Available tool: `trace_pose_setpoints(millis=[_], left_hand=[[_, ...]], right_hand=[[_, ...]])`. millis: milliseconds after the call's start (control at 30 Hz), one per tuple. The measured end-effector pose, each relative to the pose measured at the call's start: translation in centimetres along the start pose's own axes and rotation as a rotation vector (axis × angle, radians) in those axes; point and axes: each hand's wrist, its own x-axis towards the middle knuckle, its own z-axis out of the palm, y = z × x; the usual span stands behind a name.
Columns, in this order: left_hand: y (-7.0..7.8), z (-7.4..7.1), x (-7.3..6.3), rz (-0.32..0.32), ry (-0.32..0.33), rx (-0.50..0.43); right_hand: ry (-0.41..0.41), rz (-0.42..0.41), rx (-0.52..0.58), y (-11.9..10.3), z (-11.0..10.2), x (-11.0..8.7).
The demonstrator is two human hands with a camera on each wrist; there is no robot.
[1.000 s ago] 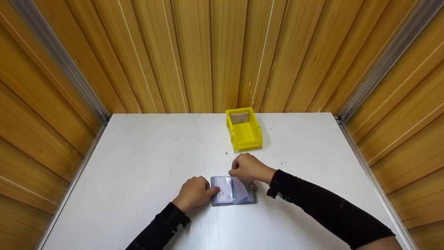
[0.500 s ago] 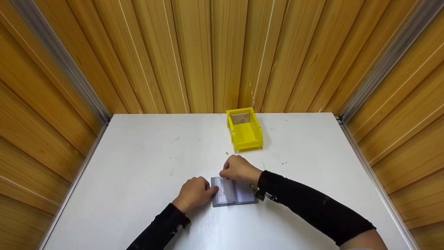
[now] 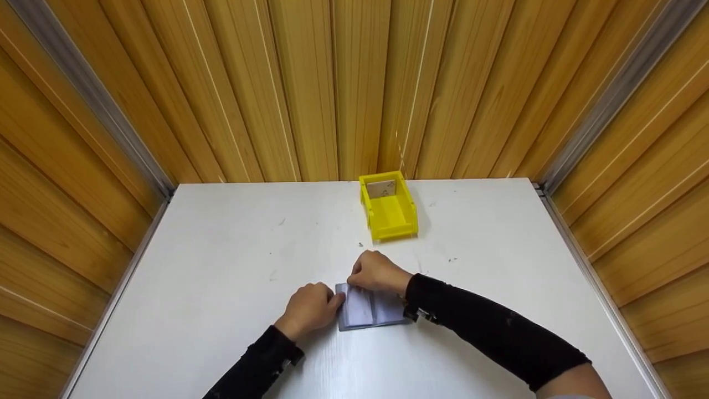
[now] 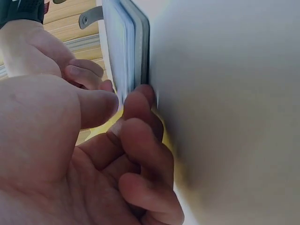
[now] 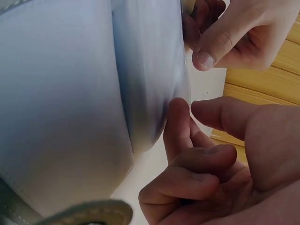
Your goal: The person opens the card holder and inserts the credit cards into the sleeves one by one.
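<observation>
From where I stand, taking the clock around the card holder (image 3: 371,310) with twelve at the back wall, the card holder lies spread open on the white bench (image 3: 232,244), near the person and between both hands. The left hand (image 3: 310,306), at nine o'clock, has its thumb and curled fingers about the cover's outer edge, I suppose to steady it, though how firmly the thumb presses I can't tell. The right hand (image 3: 379,272) reaches in over the twelve o'clock side and pinches a clear leaf (image 5: 154,61) by its corner near eleven, a grip that seems meant to manage one thin page while the other hand anchors the rest. A yellow bin (image 3: 393,231) stands at about twelve, its low front facing six, likely so the person can reach in; a pale card (image 3: 381,189) leans against its back wall. Opened out, the card holder's long axis runs from nine to three, rising slightly at the three o'clock end, with the fold running roughly six to twelve. Its grey strap (image 4: 91,18) sticks out on the three o'clock side, by the right wrist.
</observation>
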Motion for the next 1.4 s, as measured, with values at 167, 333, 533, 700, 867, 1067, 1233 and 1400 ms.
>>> trace_pose_setpoints(millis=[167, 333, 533, 700, 867, 1067, 1233, 1400], left_hand=[[-0.1, 0.1, 0.0, -0.013, -0.005, -0.010], [-0.1, 0.4, 0.2, -0.030, -0.028, -0.013], [-0.1, 0.5, 0.2, -0.040, -0.029, -0.018], [-0.1, 0.5, 0.2, -0.041, -0.033, -0.024], [0.0, 0.5, 0.1, -0.036, -0.031, -0.017], [0.1, 0.4, 0.1, -0.029, -0.035, -0.008], [0.2, 0.4, 0.0, -0.030, -0.035, -0.024], [0.3, 0.5, -0.3, -0.035, -0.037, -0.029]], right_hand=[[-0.005, -0.020, -0.018, -0.2, 0.1, -0.2], [-0.062, -0.047, -0.019, -0.2, 0.0, -0.2], [-0.137, -0.116, 0.034, -0.5, -1.9, -0.1], [-0.060, -0.194, 0.025, -0.8, -4.9, 0.1], [0.050, -0.164, -0.034, -0.3, -8.5, 0.6], [0.156, -0.090, -0.125, 1.4, -12.9, 1.9], [0.199, -0.027, -0.215, 2.8, -15.5, 3.1], [0.238, 0.010, -0.298, 3.5, -16.7, 4.4]])
